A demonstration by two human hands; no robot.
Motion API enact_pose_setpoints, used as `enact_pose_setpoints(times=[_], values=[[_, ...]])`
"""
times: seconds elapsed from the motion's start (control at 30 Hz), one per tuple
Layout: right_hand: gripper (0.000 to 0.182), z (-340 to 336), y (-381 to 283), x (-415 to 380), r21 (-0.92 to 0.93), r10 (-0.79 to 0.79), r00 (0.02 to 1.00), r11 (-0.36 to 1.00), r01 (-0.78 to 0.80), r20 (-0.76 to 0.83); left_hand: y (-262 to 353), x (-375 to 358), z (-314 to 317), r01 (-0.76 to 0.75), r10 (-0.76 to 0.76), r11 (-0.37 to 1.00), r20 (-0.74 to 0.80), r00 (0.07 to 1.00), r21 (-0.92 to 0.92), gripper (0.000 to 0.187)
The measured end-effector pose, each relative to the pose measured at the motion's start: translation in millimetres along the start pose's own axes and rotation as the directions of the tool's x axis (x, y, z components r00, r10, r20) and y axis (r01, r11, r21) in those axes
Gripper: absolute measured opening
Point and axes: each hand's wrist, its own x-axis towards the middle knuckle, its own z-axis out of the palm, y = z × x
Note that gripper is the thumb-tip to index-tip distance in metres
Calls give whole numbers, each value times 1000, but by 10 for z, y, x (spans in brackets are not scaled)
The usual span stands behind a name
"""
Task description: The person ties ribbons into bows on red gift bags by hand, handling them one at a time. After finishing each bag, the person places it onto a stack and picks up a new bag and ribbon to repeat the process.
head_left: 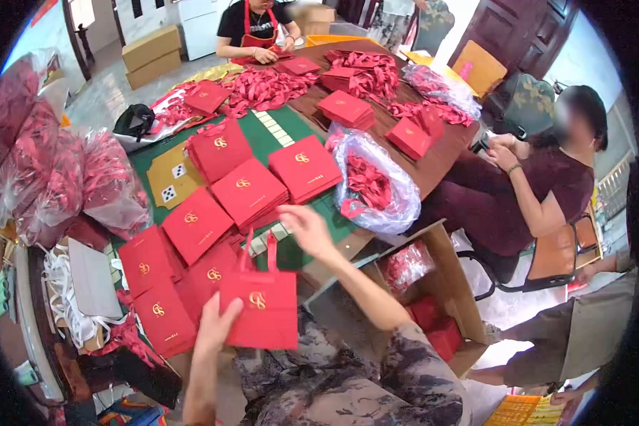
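A red paper gift bag with a gold emblem is gripped at its left edge by my left hand, thumb on the front. Two red ribbon handles rise from the bag's top. Above and to the right of them is my right hand, its fingers partly curled and apart, with nothing visible in them. It hovers near a stack of red bags. More stacks of the same bags lie on the green table top in front of me.
A clear plastic bag of red ribbons lies right of the stacks. An open cardboard box stands at my right. Large plastic sacks crowd the left. One person works across the table; another sits at the right.
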Motion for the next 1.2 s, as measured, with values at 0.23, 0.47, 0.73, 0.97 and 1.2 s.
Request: enact_pose_setpoints(times=[0.23,0.47,0.73,0.97,1.2], values=[[48,-1108,394,-106,-727,-234,963,684,67,-131,1095,1005,-649,-124,94,978,-180,979,-167,48],[15,-1313,721,-171,-660,-175,976,750,48,-128,1309,2749,-973,-455,377,883,-408,832,-112,33],[22,-1233,197,-285,-240,9,960,967,-79,-280,690,3598,-527,-213,320,943,-525,789,255,50],[15,-712,-588,-412,-267,-80,993,958,100,84,762,2371,-123,-579,783,486,-31,622,654,55],[8,-93,-850,-569,-157,-280,835,906,393,473,594,538,479,-532,342,671,421,840,517,48]])
